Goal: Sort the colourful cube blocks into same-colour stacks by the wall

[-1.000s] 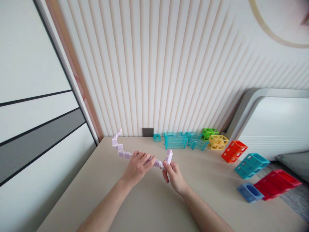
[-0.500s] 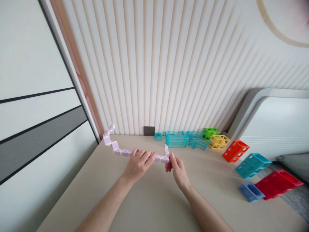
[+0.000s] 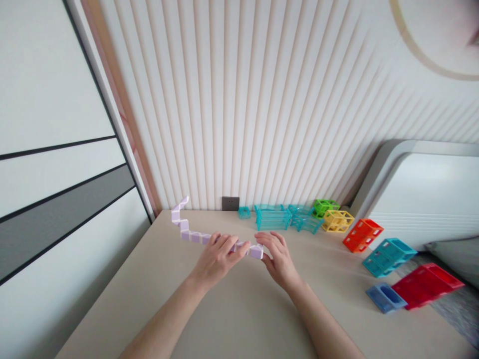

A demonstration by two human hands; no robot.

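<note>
A lilac and white twisty snake puzzle is stretched out in a zigzag above the table. Its far left part bends upward, with the tip pointing toward the wall. My left hand is closed around its middle segments, hiding some of them. My right hand grips the right end, thumb below and fingers curved over the top. Part of that end is hidden behind the fingers.
Along the wall stand turquoise plastic pieces, then green and yellow blocks. Down the right side are orange, teal, red and blue blocks. A dark socket is in the wall.
The puzzle's right end, which pointed upward, no longer sticks up. My right hand has turned and its fingers now reach over that end. The left part has shifted slightly rightward.
</note>
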